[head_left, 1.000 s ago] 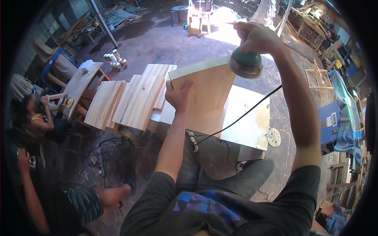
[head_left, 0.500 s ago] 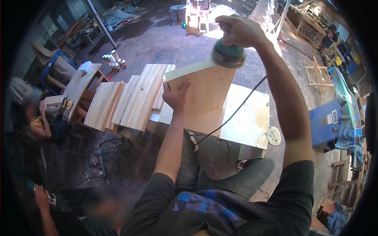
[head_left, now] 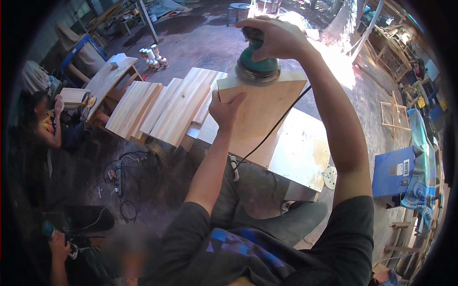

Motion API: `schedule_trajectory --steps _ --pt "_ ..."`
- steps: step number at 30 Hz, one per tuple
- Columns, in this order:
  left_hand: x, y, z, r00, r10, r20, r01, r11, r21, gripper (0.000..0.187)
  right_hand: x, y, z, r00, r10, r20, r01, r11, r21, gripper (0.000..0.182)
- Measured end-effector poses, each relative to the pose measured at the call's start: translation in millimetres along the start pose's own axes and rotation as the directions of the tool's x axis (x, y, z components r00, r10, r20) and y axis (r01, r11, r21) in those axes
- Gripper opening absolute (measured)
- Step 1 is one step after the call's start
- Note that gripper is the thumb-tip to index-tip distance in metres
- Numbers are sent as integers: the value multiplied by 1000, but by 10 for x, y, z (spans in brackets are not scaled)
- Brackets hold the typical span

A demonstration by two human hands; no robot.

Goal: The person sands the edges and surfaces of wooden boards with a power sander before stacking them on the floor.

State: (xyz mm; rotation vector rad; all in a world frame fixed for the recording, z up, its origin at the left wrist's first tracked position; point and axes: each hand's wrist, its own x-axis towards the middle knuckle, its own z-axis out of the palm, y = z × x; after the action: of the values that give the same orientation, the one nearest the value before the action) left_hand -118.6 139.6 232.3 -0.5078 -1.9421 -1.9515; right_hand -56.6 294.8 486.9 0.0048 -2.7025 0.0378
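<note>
My right hand [head_left: 281, 40] grips a green orbital sander [head_left: 257, 64] from above. The sander's pad rests on the top edge of a pale wooden board [head_left: 255, 119] that stands on edge, tilted. Around the board's left upper side my left hand [head_left: 228, 110] is closed, its thumb lying on the near face. A black power cord [head_left: 281, 119] runs down across the board from my right forearm. Under the board is a white-topped worktable [head_left: 303, 148]. A round sanding disc [head_left: 329, 177] with holes sits at the table's right corner.
Stacked wooden panels [head_left: 179, 107] lie left of my board. One co-worker [head_left: 50, 119] handles wood by a wooden table [head_left: 102, 78] at the left; another person's hand [head_left: 58, 245] holds a tool at lower left. A power strip with cables [head_left: 119, 178] lies on the floor. A blue machine [head_left: 393, 171] stands right.
My right hand has moved the sander leftward along the board's top edge, from its right end toward my left hand. My left hand keeps its hold. The camera view has shifted slightly.
</note>
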Motion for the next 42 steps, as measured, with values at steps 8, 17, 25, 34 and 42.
schedule_trajectory --steps 8,17,25,34,42 --pt "3 -87 22 999 43 -1 -43 997 -61 46 -274 611 -81 993 106 -43 -109 992 -58 82" --pt "16 -119 24 998 56 27 -53 992 -115 53 -380 969 -99 989 134 -69 -133 991 14 79" --pt "102 -154 87 999 23 37 -17 989 -145 51 -397 1164 -121 983 179 -46 -177 983 42 79" --pt "174 -201 158 1000 18 15 -16 987 -158 65 -259 1077 -76 988 152 -14 -151 986 70 80" --pt "201 -198 152 999 50 14 -48 994 -100 63 53 622 88 999 45 -8 -43 988 148 80"
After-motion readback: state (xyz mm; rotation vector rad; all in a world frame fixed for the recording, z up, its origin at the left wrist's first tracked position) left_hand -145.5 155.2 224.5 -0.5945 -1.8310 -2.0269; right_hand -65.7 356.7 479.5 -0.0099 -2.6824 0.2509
